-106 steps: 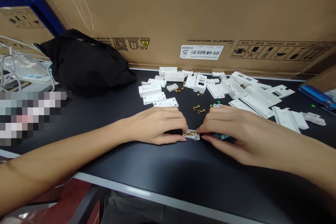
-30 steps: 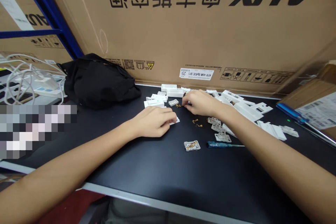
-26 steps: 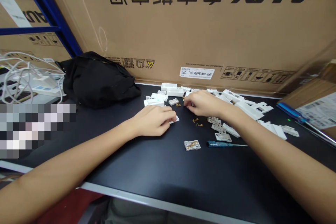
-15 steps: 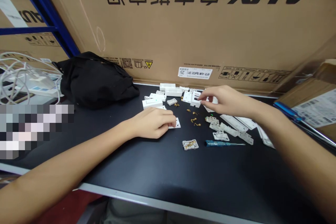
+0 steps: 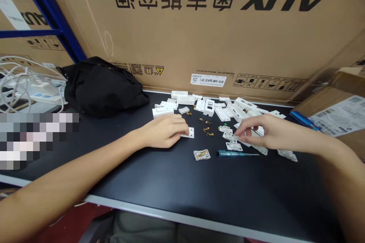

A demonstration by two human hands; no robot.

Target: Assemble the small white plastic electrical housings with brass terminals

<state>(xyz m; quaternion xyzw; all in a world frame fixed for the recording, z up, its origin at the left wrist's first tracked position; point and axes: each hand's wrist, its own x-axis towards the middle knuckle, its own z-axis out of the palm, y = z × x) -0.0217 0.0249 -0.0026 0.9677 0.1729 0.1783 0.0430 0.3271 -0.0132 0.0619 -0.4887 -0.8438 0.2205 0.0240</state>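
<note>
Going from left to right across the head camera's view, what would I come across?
White cables → black bag → left hand → small white part with brass pieces in it → right hand → smaller cardboard box with a label.

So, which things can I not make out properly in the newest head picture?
In the head view:
White plate: partly covered by the left hand; its grip is unclear.
White pieces: partly hidden by the right hand; whether it holds one is unclear.
Brass parts: too small for detail.
Carton: cut off by the right edge.
</note>
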